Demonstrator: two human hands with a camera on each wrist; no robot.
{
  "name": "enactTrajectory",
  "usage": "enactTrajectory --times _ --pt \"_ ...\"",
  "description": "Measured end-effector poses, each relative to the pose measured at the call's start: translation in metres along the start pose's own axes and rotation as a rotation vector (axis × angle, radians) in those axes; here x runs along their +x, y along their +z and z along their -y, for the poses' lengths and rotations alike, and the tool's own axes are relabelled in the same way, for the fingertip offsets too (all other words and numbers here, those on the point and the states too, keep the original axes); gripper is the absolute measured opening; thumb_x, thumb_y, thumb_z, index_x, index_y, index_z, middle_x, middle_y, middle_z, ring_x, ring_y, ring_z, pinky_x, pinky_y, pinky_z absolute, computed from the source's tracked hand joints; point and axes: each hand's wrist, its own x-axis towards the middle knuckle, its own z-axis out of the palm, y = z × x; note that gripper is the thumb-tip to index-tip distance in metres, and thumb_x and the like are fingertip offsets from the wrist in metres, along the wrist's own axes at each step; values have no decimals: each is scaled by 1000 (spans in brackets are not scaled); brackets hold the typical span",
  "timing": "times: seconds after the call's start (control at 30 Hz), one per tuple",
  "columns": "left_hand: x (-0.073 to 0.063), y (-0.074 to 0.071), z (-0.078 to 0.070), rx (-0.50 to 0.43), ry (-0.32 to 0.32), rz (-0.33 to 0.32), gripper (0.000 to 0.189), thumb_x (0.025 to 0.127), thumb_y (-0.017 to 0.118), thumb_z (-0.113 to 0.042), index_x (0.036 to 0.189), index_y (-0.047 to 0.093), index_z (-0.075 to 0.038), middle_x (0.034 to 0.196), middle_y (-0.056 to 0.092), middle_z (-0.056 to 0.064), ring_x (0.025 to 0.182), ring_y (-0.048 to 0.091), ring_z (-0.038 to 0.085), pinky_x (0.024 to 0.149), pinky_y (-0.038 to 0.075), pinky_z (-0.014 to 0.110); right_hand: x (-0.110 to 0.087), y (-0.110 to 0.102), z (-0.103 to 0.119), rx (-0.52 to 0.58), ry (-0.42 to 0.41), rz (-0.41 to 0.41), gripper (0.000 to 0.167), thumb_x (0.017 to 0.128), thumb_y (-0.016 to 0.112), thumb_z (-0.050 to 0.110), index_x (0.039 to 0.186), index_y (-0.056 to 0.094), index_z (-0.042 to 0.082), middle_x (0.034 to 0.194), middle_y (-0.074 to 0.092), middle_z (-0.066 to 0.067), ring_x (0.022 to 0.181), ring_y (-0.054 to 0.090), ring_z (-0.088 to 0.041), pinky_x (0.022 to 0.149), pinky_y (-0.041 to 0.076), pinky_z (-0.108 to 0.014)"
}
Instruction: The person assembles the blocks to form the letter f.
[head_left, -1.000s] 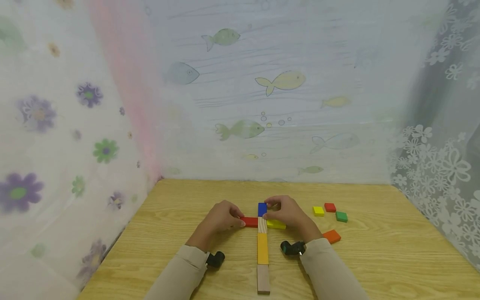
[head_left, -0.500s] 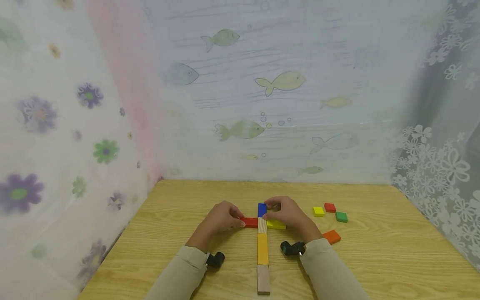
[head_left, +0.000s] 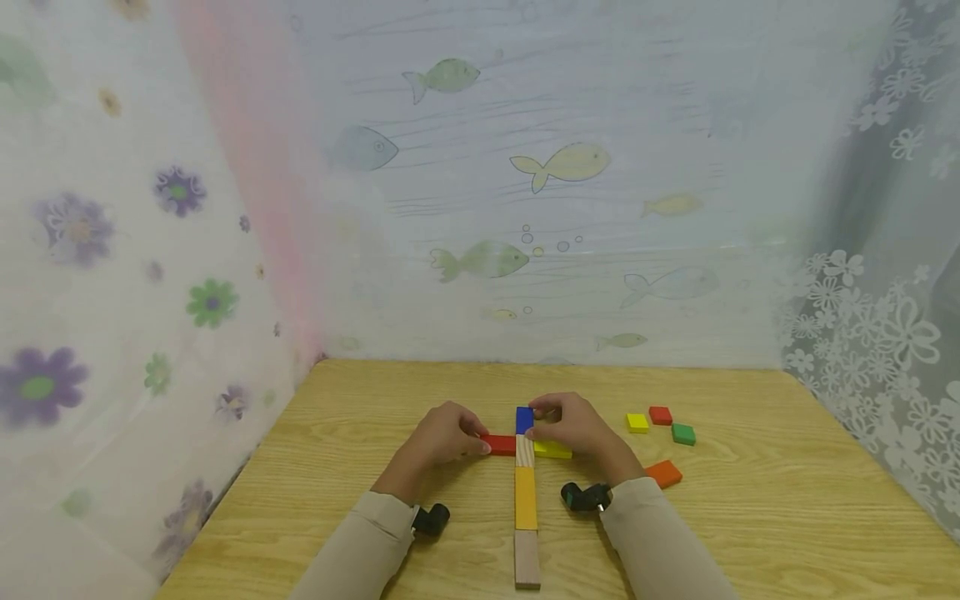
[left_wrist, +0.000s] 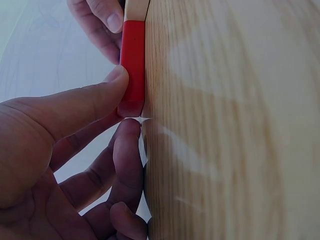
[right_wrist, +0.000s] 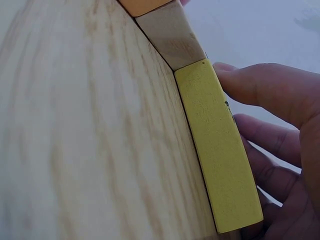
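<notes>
A cross of flat wooden blocks lies on the wood-grain table. My left hand (head_left: pixel 444 433) pinches the outer end of the red block (head_left: pixel 499 445), thumb on its near side in the left wrist view. At the cross's far end, my right hand (head_left: pixel 579 423) holds the blue block (head_left: pixel 524 419) with thumb and curled index finger. Below the blue one sits a striped plain block (head_left: pixel 525 451), with a yellow block (right_wrist: pixel 217 150) on its right, partly under the right hand in the head view. An orange-yellow block (head_left: pixel 526 497) and a plain block (head_left: pixel 527 558) continue the stem towards me.
Small yellow (head_left: pixel 637 423), red (head_left: pixel 661 415) and green (head_left: pixel 683 434) square blocks lie at the right on the table (head_left: pixel 780 500). An orange block (head_left: pixel 664 474) is partly covered by the right sleeve. Patterned curtains surround the table's back and sides.
</notes>
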Motion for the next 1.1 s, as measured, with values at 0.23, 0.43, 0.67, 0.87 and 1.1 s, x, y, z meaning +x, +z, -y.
enactTrajectory --times 0.23,0.43,0.67,0.87,1.1 --pt "0 0 1 -7 -6 -3 15 83 89 -25 95 81 -20 88 73 -5 76 62 17 66 52 32 1 1 -1 7 3 6 50 86 84 32 132 70 17 122 71 -1 108 68 -17 98 56 -45" --pt "0 0 1 -7 -3 -1 14 83 88 -25 95 81 -20 88 73 -5 77 62 17 66 53 32 0 1 1 10 2 6 49 86 84 32 130 70 17 121 72 -1 106 67 -17 98 56 -44" --pt "2 1 3 -9 15 -1 15 83 89 -26 96 82 -20 89 73 -6 78 62 17 67 53 32 0 1 0 7 -1 4 48 86 84 31 130 70 16 122 72 -1 108 67 -18 98 56 -44" --pt "2 1 4 -16 12 1 15 83 89 -25 96 82 -20 88 73 -5 77 63 17 66 53 32 1 1 -1 3 -1 1 49 86 84 32 131 70 16 121 72 0 106 67 -16 97 56 -42" --pt "1 0 3 -9 12 3 16 84 88 -25 97 82 -19 89 74 -5 78 64 16 68 54 32 0 1 0 6 3 -3 50 86 84 31 131 70 16 119 72 0 107 67 -16 99 55 -44"
